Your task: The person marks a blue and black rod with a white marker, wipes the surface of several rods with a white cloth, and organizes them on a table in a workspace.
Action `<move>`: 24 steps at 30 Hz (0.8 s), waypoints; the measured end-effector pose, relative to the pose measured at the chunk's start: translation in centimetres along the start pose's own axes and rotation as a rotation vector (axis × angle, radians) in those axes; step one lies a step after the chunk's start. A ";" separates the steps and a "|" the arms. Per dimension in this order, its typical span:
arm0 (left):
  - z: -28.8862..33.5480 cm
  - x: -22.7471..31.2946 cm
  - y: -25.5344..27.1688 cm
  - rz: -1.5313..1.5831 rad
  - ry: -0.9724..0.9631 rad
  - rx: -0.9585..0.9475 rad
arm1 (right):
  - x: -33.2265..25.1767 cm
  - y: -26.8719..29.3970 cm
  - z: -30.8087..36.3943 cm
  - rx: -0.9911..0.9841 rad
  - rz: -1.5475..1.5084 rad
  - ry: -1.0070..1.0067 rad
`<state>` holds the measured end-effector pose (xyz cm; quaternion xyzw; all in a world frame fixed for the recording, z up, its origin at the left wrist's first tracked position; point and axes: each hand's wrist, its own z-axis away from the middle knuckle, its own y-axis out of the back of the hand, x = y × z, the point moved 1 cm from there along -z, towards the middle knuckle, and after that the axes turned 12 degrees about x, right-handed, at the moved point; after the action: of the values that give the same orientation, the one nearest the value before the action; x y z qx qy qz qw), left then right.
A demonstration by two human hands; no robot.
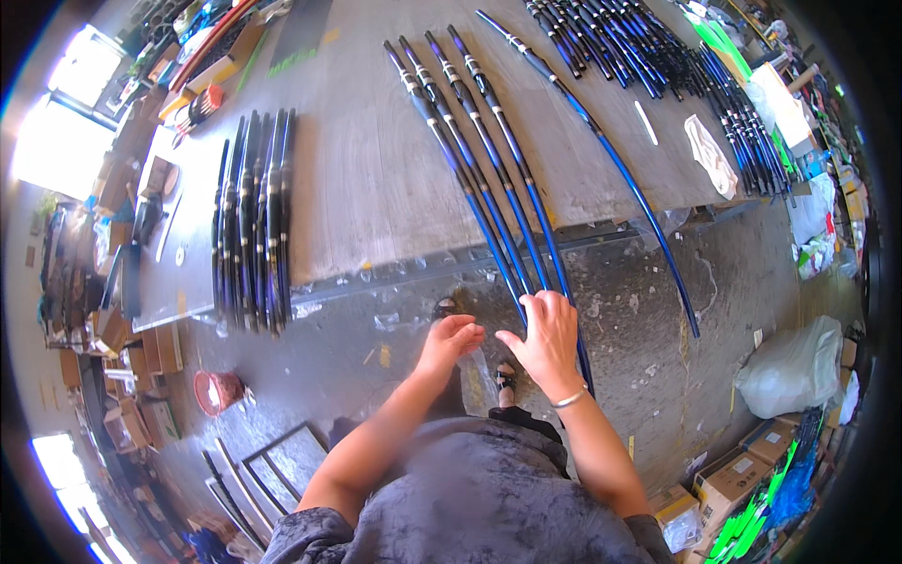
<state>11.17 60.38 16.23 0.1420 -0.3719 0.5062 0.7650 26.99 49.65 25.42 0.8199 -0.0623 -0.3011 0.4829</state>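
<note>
Several blue-and-black fishing rods (pixel 489 202) with pale reel seats lie side by side on the table, their lower ends reaching past its near edge toward me. My right hand (pixel 547 340) is over those overhanging ends, thumb spread and fingers slightly bent; whether the fingertips touch the rods is hard to tell. One rod runs on past this hand along its right side. My left hand (pixel 451 346) hovers to the left, fingers apart from the rods and holding nothing. A single longer-looking rod (pixel 611 155) lies apart on the right, its tip also overhanging.
A bundle of dark rods (pixel 254 207) overhangs the table's (pixel 357 169) left part. More rods (pixel 611 38) are piled at the far right, near a white cloth (pixel 711 155). A red basket (pixel 218 393), cardboard boxes (pixel 733 479) and a plastic bag (pixel 794 367) stand on the floor.
</note>
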 end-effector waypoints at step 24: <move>-20.2 25.0 -7.1 0.534 0.131 -0.051 | -10.7 -2.1 -6.2 -0.023 0.296 -0.503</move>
<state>31.26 85.93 21.33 -0.0134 -0.3584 0.6886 0.6303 21.33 59.63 30.47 0.6959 -0.2955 -0.4219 0.5004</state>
